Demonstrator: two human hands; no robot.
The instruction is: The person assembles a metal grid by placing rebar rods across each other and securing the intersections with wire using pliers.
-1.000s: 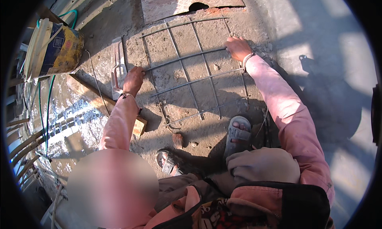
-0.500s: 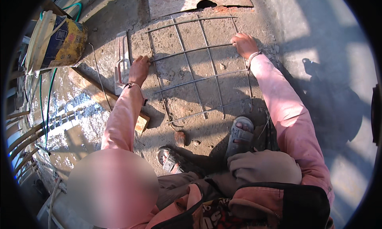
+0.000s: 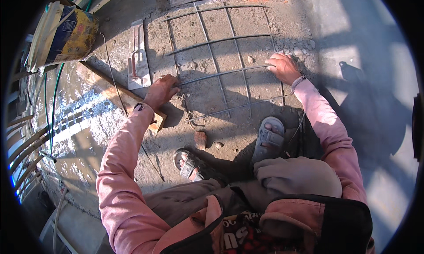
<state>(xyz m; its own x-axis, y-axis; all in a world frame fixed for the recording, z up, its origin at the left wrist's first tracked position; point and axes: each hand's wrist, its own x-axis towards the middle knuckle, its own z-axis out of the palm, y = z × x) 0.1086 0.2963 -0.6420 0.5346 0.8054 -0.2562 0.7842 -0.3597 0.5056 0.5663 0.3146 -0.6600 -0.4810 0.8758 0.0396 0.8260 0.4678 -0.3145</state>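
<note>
Left hand (image 3: 162, 90) and right hand (image 3: 282, 68), set apart, clamp opposite ends of one crossbar (image 3: 229, 71); the steel grid (image 3: 218, 74) spans between them — uneven pulling could skew it if joints (image 3: 209, 43) (too small to judge) are loose.

The left hand (image 3: 160, 91) and right hand (image 3: 285, 68) reach forward, well apart, both curled.

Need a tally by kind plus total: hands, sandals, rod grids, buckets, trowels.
Left hand and right hand: 2
Left sandal and right sandal: 2
Rod grid: 1
Bucket: 1
Trowel: 1
Total: 7
</note>
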